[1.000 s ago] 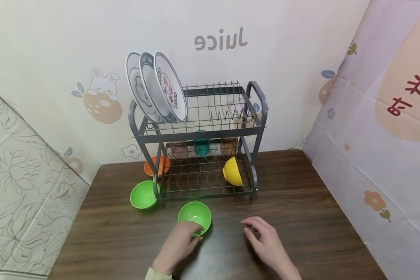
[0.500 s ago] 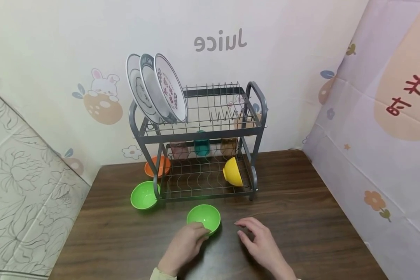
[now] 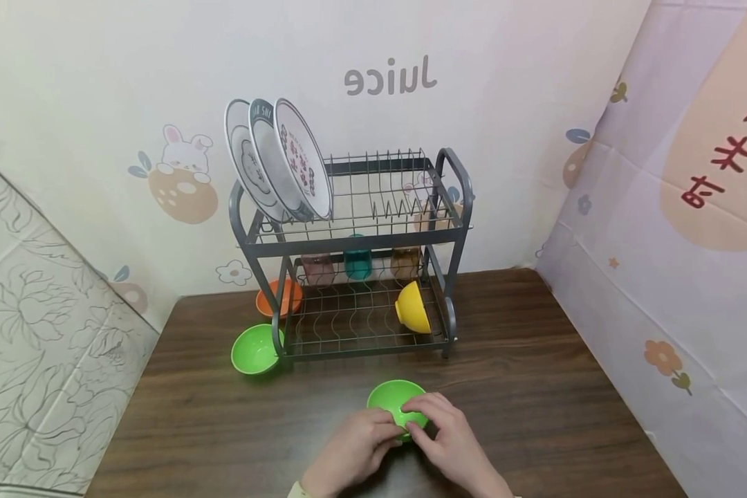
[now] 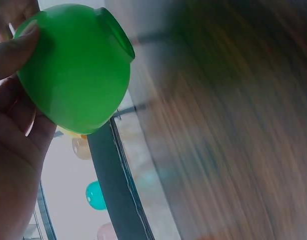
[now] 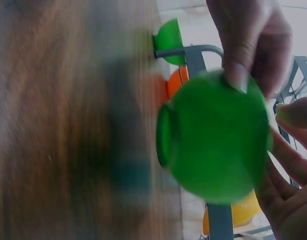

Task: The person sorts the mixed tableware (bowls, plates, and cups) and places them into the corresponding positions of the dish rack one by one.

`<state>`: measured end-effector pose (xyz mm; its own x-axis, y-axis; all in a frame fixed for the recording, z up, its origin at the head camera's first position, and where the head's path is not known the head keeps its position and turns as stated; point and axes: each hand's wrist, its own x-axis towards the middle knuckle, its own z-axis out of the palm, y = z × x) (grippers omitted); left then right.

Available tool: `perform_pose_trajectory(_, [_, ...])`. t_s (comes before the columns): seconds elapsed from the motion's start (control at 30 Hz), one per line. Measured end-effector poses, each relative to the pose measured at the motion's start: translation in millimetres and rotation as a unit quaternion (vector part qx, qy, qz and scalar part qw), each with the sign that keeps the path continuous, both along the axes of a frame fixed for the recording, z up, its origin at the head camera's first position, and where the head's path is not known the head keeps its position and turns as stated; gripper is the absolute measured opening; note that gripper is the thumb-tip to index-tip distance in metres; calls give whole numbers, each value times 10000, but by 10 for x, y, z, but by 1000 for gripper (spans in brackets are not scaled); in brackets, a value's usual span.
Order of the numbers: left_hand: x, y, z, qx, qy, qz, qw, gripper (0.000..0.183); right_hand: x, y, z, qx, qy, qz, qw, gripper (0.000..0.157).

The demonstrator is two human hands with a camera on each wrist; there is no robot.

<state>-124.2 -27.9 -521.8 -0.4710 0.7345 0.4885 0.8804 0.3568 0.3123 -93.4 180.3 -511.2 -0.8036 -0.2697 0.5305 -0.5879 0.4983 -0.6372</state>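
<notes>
My left hand [image 3: 353, 446] pinches the near rim of a green bowl [image 3: 389, 395], with the thumb [image 4: 16, 52] on its outside wall. In both wrist views the bowl is held off the table, its foot ring towards the wood. At the bowl's right side is my right hand [image 3: 451, 437], fingers loosely bent and thumb apart from them. In the right wrist view its fingers [image 5: 281, 170] lie against or just behind the rim; contact is hard to tell. A second green bowl [image 3: 254, 351] and an orange bowl [image 3: 288, 299] sit left of the rack.
A two-tier dish rack [image 3: 357, 242] stands at the back of the wooden table [image 3: 523, 387]. Several plates [image 3: 301, 159] lean in its upper left. A yellow bowl [image 3: 413, 309] stands tilted on the lower tier. Pink, teal [image 3: 357, 263] and brown cups show behind the lower tier.
My left hand has carried the green bowl rightward and slightly nearer to me. My right hand has moved a little left, and the two hands now meet at the bowl.
</notes>
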Motion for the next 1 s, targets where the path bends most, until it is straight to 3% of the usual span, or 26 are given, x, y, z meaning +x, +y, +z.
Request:
perform_pose_trajectory(0.27, [24,7,25,415,-126,-255,9987,13,62,-19,42,19,-107,89,9999,27])
perform_pose_trajectory(0.4, [-2,-64,44,550,-267,-243,9978,13,60,5,48,29,-149,427,9990,22])
perform_pose_trajectory(0.53, [-29,-135,62,666,-330,-212,9970,16,42,8,47,-2,-130,824,9965,31])
perform_pose_trajectory(0.6, [-37,-161,73,759,-185,-213,9967,18,36,2,48,22,-134,877,9961,35])
perform_pose_trajectory(0.83, [-74,-179,107,1166,120,-158,9930,19,22,1,53,192,203,660,9974,33])
perform_pose_trajectory(1.0, [-139,-228,119,1514,259,185,9880,17,12,40,62,436,279,344,9981,33])
